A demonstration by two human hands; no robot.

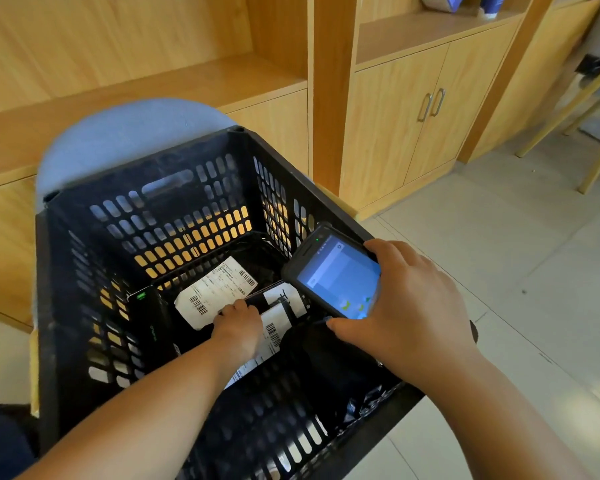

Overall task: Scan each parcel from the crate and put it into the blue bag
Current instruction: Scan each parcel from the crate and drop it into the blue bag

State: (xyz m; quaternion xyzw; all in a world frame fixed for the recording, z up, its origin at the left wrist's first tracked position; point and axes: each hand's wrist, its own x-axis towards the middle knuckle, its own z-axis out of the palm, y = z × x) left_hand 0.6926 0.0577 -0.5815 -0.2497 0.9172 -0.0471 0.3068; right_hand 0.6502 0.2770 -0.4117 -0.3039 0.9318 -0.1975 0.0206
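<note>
A black slatted crate (146, 216) stands in front of me on a chair. At its bottom lie black parcels with white barcode labels; one label (215, 289) faces up. My left hand (238, 325) reaches down inside and grips the edge of a black parcel (281, 306) beside that label. Over the crate's right rim, my right hand (406, 299) holds a handheld scanner (336, 275) with a lit blue screen, tilted toward the parcels. A dark box (153, 320) leans against the left inner wall. The blue bag is not in view.
The crate rests on a chair with a grey-blue padded back (125, 133). Wooden shelving and cupboards (413, 109) stand behind. Pale floor tiles (516, 271) spread to the right, where wooden chair legs (596, 140) show at the far edge.
</note>
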